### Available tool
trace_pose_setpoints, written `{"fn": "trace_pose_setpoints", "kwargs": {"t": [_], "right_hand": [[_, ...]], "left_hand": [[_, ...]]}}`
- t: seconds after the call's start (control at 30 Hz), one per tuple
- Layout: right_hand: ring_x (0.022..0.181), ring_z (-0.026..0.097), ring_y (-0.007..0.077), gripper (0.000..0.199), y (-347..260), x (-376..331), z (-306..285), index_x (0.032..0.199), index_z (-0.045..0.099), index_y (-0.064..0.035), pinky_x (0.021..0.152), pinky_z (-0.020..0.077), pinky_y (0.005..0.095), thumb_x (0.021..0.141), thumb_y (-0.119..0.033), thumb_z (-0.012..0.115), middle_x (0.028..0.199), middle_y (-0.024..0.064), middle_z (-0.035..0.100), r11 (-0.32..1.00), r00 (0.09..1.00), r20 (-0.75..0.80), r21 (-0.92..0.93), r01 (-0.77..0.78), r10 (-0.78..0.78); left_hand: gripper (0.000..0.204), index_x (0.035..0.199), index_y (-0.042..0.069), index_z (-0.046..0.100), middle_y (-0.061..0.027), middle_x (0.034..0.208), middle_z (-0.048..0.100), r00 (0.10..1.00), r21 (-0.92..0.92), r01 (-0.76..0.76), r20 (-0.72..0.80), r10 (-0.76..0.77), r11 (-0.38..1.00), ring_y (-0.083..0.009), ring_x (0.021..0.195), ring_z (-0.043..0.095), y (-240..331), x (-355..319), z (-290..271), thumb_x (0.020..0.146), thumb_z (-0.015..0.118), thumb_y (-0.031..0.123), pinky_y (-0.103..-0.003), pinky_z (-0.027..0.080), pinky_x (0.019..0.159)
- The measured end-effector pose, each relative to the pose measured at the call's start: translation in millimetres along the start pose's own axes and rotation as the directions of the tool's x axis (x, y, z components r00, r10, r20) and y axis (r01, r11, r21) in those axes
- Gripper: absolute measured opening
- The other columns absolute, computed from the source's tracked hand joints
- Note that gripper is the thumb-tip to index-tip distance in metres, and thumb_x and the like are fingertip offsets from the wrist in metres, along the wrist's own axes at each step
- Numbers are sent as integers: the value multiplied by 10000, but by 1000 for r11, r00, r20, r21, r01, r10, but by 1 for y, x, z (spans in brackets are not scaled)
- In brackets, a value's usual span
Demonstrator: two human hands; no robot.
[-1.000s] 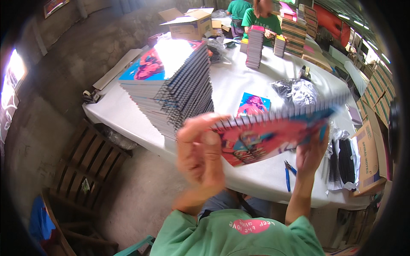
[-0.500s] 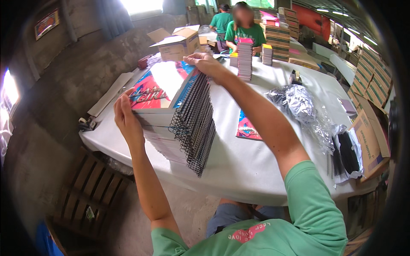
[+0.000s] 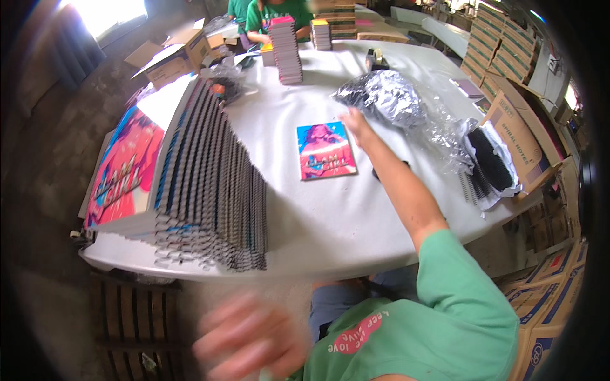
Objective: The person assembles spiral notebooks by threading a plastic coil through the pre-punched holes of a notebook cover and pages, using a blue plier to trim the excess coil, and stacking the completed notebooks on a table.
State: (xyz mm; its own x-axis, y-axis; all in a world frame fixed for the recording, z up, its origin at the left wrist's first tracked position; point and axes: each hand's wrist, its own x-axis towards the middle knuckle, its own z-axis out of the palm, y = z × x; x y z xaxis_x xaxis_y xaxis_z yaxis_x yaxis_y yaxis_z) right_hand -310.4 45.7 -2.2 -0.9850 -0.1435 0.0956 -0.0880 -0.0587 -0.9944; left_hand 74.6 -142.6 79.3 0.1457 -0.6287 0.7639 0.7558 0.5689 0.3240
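A tall stack of spiral notebooks with pink and blue covers stands at the left of the table, its coil edges facing right. Neither hand is on it. One matching notebook lies flat on the white tabletop, cover up. My right hand is at its upper right corner, fingers stretched out; whether they touch it I cannot tell. Low in front of my body, off the table, my left hand is smeared by motion. A dark object lies partly hidden under my right forearm.
Crumpled clear plastic and an open carton with black coils occupy the right side. Farther back stand a tall notebook pile, a tape dispenser and another open carton. A person in green is across the table.
Both hands have left the notebook stack, which now rests on the table at the left. My right hand has moved right to the single notebook; my left has dropped toward my body. The view has shifted.
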Motion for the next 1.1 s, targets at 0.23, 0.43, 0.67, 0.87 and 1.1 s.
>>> {"fn": "trace_pose_setpoints", "kwargs": {"t": [0.23, 0.43, 0.67, 0.87, 1.1], "right_hand": [[1260, 357, 372, 956, 70, -41, 26, 1434, 65, -78, 1021, 301, 507, 731, -409, 622, 1379, 258, 315, 713, 952, -100, -641, -284, 290], [1263, 331, 366, 895, 26, -69, 50, 1428, 62, -142, 990, 322, 531, 749, -318, 618, 1349, 206, 329, 731, 892, -318, -516, -446, 320], [1021, 552, 339, 723, 45, -72, 21, 1315, 287, 15, 812, 487, 362, 697, -153, 620, 1159, 271, 512, 907, 896, -148, 19, -420, 418], [543, 530, 173, 93, 58, -64, -19, 594, 629, -35, 447, 416, 354, 561, -69, 709, 606, 69, 580, 883, 879, -147, 205, -422, 454], [1078, 491, 156, 587, -12, -147, -28, 1281, 369, -5, 951, 402, 297, 756, 28, 629, 1181, 92, 545, 670, 980, 178, 739, -72, -92]], "left_hand": [[790, 1320, -120, 232, -367, 1343, 244, 327, 756, 388, 423, -845, 528, -464, 1213, 326, -249, -178, 107, 829, 605, 374, -460, 226, 1061], [579, 1200, -116, 337, -112, 801, 512, 13, 464, 879, 208, -978, 110, -183, 620, 547, -280, -170, 104, 813, 602, 223, -323, 443, 499], [315, 1069, -33, 423, -90, 829, 532, -354, 801, 581, 407, -842, 143, -160, 604, 559, -301, -153, 81, 799, 541, 76, -277, 455, 476], [486, 1224, 69, 319, -103, 962, 509, -213, 655, 685, 599, -772, 320, -166, 710, 559, -233, -148, 100, 787, 523, 10, -283, 519, 534], [506, 1299, 82, 295, -58, 1004, 483, 8, 369, 759, 818, -575, 536, -111, 815, 488, -140, -91, 101, 850, 522, 36, -238, 485, 651]]}}
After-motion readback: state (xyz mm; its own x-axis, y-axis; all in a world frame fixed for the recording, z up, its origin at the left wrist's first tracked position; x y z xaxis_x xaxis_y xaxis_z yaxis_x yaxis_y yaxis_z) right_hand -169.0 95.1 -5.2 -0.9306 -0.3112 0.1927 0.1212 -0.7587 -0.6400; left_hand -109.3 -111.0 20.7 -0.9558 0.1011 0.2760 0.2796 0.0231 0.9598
